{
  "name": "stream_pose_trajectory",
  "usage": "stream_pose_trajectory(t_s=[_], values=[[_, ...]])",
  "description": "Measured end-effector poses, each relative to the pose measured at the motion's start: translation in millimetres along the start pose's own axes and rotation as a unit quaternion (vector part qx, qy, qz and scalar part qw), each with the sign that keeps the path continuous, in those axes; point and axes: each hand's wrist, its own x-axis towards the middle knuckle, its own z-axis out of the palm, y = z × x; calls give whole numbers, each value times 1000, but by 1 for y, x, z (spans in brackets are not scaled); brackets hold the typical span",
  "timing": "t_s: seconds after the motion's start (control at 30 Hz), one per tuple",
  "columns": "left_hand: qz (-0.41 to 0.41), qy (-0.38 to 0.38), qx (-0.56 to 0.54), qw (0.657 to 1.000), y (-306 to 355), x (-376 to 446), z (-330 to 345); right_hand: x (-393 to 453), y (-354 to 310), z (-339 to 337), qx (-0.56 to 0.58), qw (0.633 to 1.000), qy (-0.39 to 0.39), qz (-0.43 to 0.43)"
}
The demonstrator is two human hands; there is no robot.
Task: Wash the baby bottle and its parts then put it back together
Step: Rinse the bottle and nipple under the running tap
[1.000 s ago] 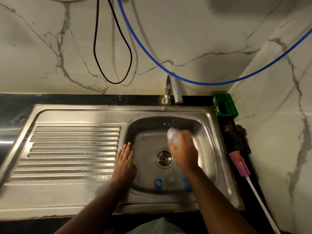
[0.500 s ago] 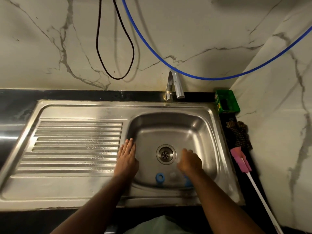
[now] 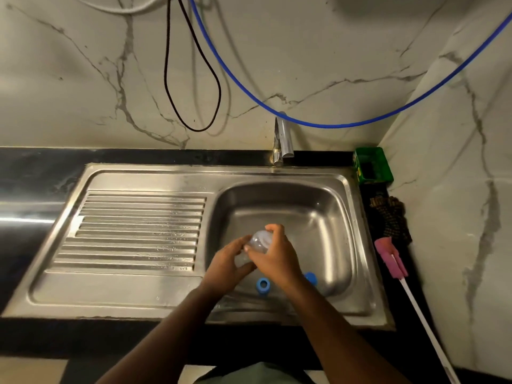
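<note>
Both hands were on the clear baby bottle (image 3: 259, 241) right over the middle of the sink basin (image 3: 327, 214), so the grip was closed around the bottle from two sides: the right hand (image 3: 277, 257) had fingers curled over its upper, far end, and the left hand (image 3: 225, 266) wrapped round the lower part from the left. The bottle was a bit blurry, so I couldn't tell exactly how it was tilted. On the basin floor near the front edge sat a blue ring-shaped part (image 3: 262, 285), just left of the right wrist, and another blue part (image 3: 310, 277) peeked out on the right side of that wrist, partly hidden. To the left of the basin was the ribbed draining board (image 3: 133, 231). At the far edge the tap (image 3: 282, 139) stood against the marble wall, with a blue hose (image 3: 318, 123) and a black cable (image 3: 194, 106) hanging behind it. On the dark tabletop to the right there was a green box (image 3: 372, 164) in the far corner, a dark scrubber (image 3: 390, 217) nearer, then a pink bottle brush (image 3: 390, 257) with a long white handle running toward the near right.
</note>
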Motion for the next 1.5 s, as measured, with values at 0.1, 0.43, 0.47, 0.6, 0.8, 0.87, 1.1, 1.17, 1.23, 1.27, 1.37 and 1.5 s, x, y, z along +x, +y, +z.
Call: stream_pose_trajectory(t_s=[0.1, 0.43, 0.47, 0.6, 0.8, 0.87, 1.1, 1.17, 1.23, 1.27, 1.37, 1.5], values=[[-12, 59, -27, 998, 7, -7, -23, -8, -13, 8, 146, 989, -23, -2], [-58, 127, -51, 989, -29, -24, -116, -10, -83, 79, 186, 975, -101, -62], [-55, 129, -43, 989, -37, -24, -127, -7, -92, 93, 188, 975, -102, -61], [-69, 151, -18, 986, -86, -21, -189, 7, -136, 168, 159, 982, -89, -54], [-115, 139, -27, 983, -158, -16, -269, 27, -187, 261, 109, 988, -108, -29], [-123, 125, -26, 984, -173, -14, -282, 33, -197, 279, 94, 990, -108, -8], [-155, 108, -76, 979, -191, -10, -297, 45, -212, 308, 53, 995, -84, 21], [-155, 92, -78, 980, -196, -10, -299, 45, -214, 306, 41, 996, -78, 21], [-167, 85, -76, 979, -201, -10, -301, 43, -214, 306, 27, 997, -70, 18], [-171, 83, -79, 979, -201, -10, -300, 42, -214, 306, 16, 998, -66, 19], [-167, 82, -94, 978, -204, -14, -300, 41, -209, 307, 9, 997, -67, 32], [-160, 116, -52, 979, -208, -30, -296, 37, -204, 296, 13, 996, -80, 35]])
